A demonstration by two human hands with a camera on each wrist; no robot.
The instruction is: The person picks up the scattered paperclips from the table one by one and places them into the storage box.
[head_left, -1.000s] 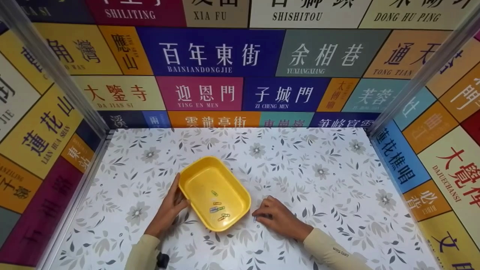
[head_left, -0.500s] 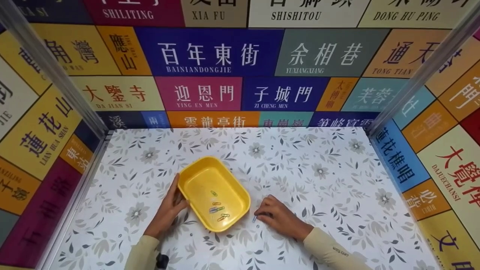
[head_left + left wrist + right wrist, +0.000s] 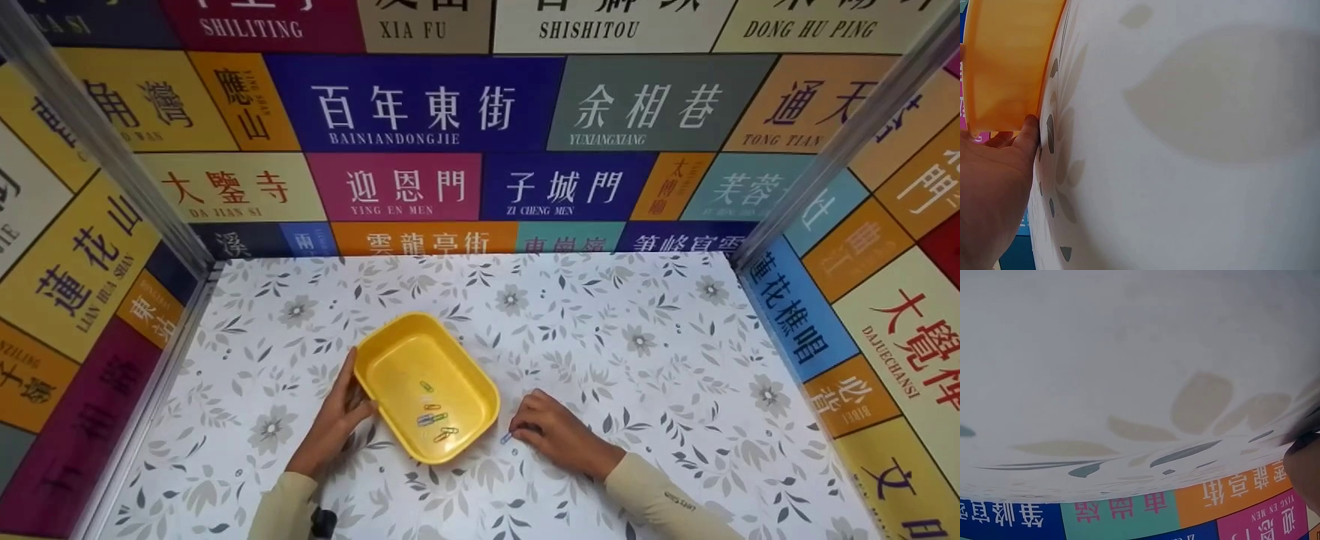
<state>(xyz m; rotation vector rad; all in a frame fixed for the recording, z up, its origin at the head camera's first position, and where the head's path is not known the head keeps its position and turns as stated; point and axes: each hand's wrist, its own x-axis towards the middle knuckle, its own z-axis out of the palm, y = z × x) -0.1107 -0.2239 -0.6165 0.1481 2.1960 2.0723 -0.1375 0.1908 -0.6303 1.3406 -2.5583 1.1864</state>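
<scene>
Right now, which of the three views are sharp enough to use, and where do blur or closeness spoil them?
Head view: evenly lit and fairly sharp, though the small paper clips in the yellow plastic tray stay tiny. Left wrist view: too close, the tray wall and left hand blurred. Right wrist view: mostly soft floral tablecloth, only a fingertip at the edge.

Cream long sleeves (image 3: 652, 499), small dark lettering on one.
</scene>
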